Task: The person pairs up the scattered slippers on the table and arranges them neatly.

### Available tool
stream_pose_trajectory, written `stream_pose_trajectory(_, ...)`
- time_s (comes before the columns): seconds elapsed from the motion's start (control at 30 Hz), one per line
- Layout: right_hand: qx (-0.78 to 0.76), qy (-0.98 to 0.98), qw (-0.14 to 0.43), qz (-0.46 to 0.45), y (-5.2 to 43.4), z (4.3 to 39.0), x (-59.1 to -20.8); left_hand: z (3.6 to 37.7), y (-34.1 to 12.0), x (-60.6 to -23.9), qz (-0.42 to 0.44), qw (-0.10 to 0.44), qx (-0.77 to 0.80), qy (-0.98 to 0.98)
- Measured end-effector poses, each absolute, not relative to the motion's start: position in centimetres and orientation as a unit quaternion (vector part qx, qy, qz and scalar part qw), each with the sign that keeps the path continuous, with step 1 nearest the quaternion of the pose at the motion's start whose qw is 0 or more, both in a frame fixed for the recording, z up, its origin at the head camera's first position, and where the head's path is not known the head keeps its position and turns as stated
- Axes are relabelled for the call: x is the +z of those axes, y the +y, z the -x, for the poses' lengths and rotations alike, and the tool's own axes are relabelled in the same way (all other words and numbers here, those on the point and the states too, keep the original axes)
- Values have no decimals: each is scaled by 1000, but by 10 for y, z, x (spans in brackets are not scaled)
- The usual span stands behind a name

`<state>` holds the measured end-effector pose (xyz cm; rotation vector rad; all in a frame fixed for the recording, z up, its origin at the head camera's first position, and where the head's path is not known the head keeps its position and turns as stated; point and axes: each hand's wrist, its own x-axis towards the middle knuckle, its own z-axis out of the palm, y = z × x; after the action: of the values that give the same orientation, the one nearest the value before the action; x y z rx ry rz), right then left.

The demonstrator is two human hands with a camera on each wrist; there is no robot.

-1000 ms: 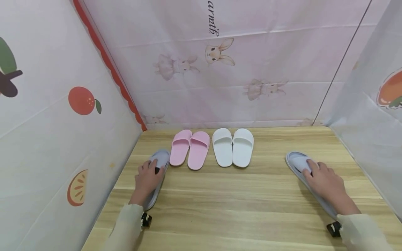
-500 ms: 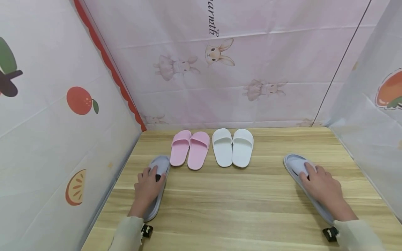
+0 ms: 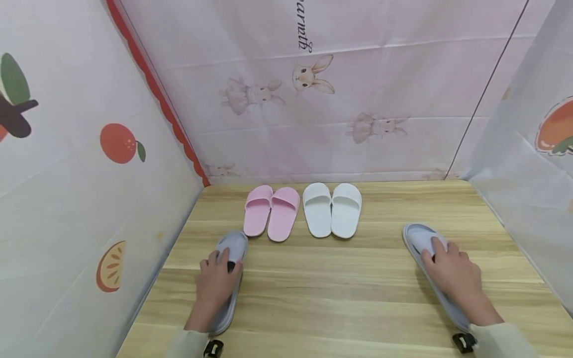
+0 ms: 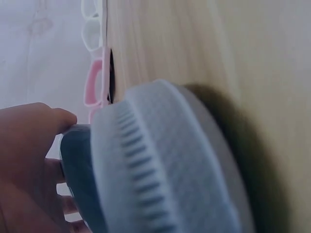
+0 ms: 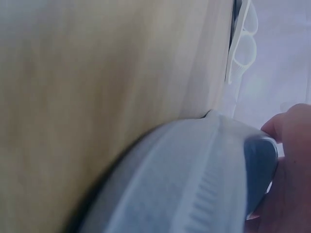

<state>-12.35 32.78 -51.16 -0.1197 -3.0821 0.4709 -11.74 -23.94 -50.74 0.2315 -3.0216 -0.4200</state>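
- Head view: left hand (image 3: 216,282) laid over left grey slipper (image 3: 229,276) near the left edge of the wooden table (image 3: 331,293), fingers hooked round the strap at the opening.
- Right hand (image 3: 452,278) clasping right grey slipper (image 3: 433,268) likewise, near the table's right side.
- Long axes: left grey slipper running near-to-far, toe tilted slightly right towards the pink pair (image 3: 271,213); right grey slipper slanted, toe far and leftward, heel near and rightward.
- The two grey slippers well apart; white pair (image 3: 332,209) and pink pair set side by side at the far edge, between them.
- Left hand nearer the pink pair; right hand nearer the white pair, though still apart from it.
- Wrist views: ribbed soles lifted off the wood at the near edge; fingertips hidden inside the straps.
- Both heels covered by wrists and sleeves.
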Motion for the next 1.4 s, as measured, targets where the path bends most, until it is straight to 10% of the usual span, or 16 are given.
stream_pose_trajectory(1.4, 126, -991, 44, 29, 248, 74, -500, 65, -157, -512, -70, 56, -127, -988)
